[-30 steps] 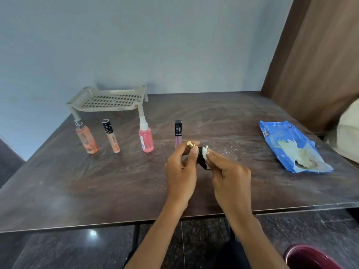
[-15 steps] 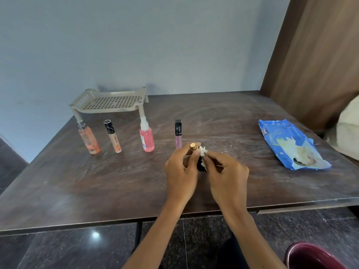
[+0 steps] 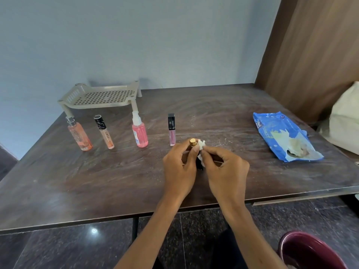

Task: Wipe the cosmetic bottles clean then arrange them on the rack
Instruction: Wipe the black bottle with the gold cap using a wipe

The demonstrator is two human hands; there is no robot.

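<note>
Left fingers: my left hand (image 3: pixel 179 167) curls round the small bottle (image 3: pixel 193 142) below its cap.
Right fingers: my right hand (image 3: pixel 226 171) pinches a white wipe (image 3: pixel 201 146) against it.
Hidden: I see little of the body; both hands cover it.
Axis: upright, cap toward the rack (image 3: pixel 103 96).
Look: gold cap, black body.
Place: over the worktop (image 3: pixel 97 181), right of the rack, nearer me.

Above the table (image 3: pixel 97 181), the left hand (image 3: pixel 179 171) covers most of the gold-capped bottle (image 3: pixel 193 141), and the right hand (image 3: pixel 225 171) hides most of the white wipe (image 3: pixel 201 144). Past the table's near right corner, a maroon container (image 3: pixel 310 251) is cut off by the picture's edge.
</note>
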